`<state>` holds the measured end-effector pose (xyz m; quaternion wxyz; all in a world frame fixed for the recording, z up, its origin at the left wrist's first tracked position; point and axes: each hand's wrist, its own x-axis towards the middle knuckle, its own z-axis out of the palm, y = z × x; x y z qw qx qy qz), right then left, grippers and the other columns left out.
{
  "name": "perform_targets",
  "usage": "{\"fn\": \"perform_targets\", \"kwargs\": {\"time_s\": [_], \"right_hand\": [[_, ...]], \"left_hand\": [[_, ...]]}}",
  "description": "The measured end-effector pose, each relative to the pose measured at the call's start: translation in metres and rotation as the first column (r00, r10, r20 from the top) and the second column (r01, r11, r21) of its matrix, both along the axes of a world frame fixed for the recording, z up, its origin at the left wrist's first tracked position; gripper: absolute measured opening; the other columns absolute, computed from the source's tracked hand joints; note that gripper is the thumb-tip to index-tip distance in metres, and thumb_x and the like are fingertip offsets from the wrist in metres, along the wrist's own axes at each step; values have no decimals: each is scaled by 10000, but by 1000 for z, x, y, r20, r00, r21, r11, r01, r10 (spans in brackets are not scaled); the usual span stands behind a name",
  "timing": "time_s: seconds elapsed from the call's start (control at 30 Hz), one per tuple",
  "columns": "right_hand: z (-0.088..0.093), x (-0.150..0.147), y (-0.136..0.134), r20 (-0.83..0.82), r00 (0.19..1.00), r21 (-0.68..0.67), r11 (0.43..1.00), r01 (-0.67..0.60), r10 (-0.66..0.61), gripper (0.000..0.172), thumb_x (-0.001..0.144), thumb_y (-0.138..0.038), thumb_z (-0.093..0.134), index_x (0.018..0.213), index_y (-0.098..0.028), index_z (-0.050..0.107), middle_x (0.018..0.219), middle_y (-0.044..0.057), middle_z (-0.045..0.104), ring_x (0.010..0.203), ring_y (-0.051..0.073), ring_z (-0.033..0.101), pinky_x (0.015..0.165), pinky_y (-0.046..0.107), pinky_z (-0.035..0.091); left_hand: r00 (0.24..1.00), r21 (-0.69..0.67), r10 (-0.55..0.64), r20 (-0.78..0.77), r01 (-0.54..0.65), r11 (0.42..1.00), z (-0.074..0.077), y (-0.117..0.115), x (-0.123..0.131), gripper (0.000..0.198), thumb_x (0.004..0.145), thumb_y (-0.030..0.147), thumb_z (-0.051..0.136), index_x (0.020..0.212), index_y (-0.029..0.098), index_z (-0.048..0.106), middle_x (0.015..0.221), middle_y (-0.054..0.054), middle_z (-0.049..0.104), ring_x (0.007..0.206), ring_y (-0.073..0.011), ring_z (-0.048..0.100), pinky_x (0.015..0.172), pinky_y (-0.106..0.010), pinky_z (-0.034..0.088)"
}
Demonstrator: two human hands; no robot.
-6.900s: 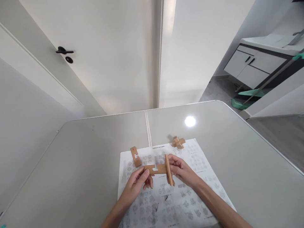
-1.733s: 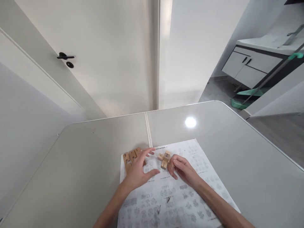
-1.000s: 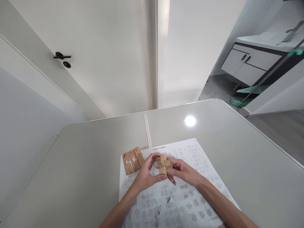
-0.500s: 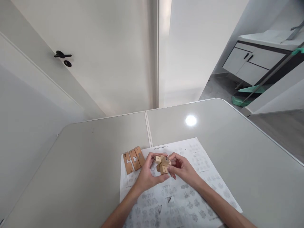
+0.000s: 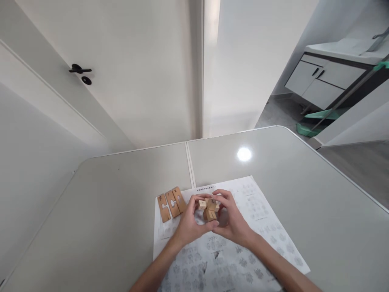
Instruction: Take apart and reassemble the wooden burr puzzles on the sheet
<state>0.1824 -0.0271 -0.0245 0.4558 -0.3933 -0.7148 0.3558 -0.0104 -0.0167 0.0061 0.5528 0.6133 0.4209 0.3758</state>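
Observation:
Between my two hands is a wooden burr puzzle point(image 5: 210, 210), made of interlocked light wooden bars with dark marks on their ends. My left hand point(image 5: 189, 222) curls around its left side, thumb along the near edge. On the right, my right hand point(image 5: 232, 217) wraps the other side, its index finger over the top and its thumb near the left thumb. The fingertips behind the puzzle are partly hidden. Just left of my left hand lie flat brown wooden pieces point(image 5: 172, 207) with cut-outs, numbered 3, 1 and 2, side by side.
Under my hands lies a large white printed sheet point(image 5: 258, 235) with rows of faint figures. It rests on a glossy grey table point(image 5: 100, 227) with a seam down the middle. A door with a black handle point(image 5: 79, 69) and a white cabinet point(image 5: 326, 77) stand beyond.
My right hand has shifted its hold: the index finger has risen over the top and the thumb has moved down toward my left thumb. My left hand and the puzzle barely moved.

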Motion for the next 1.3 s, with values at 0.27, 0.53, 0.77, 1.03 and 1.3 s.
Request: {"fn": "perform_targets", "kwargs": {"time_s": [0.27,0.53,0.77,1.03,1.3], "right_hand": [[-1,4,-1,132,987,175,982,65,-89,697,901,-179,684,1514,-344,396,1327,142,490,1095,299,630,775,405,602],[1,3,5,125,979,103,983,150,-162,701,848,-168,709,1466,-299,406,1332,156,513,1185,337,588,911,491,588],[-3,6,9,249,955,25,987,158,-159,650,859,-221,736,1439,-300,454,1427,155,433,1320,369,503,1043,544,537],[1,9,9,172,978,17,993,117,-118,555,915,-297,708,1428,-308,494,1430,143,466,1355,361,493,1086,542,510],[5,10,12,-33,998,-74,996,59,-61,137,1029,-347,603,1136,-278,654,1265,128,573,1219,311,588,1043,507,509]], "left_hand": [[999,-14,48,3,-48,999,-1,0,0,505,801,308,824,1196,241,517,1299,-91,618,1208,-270,615,1043,-405,491],[980,-139,152,129,-134,981,-6,3,-4,508,838,534,795,1141,240,512,1220,-92,628,1200,-264,624,1092,-421,481],[995,-88,89,39,-86,992,-5,1,-3,501,850,448,801,1214,245,524,1202,-78,621,1181,-268,620,1061,-407,492],[996,-52,80,-29,-81,995,-5,0,-1,539,854,393,801,1293,250,523,1271,-83,625,1205,-269,615,1056,-383,491],[997,-35,39,-61,-41,999,-3,1,-1,511,850,354,787,1278,247,529,1241,-64,637,1174,-255,625,1052,-385,488]]}}
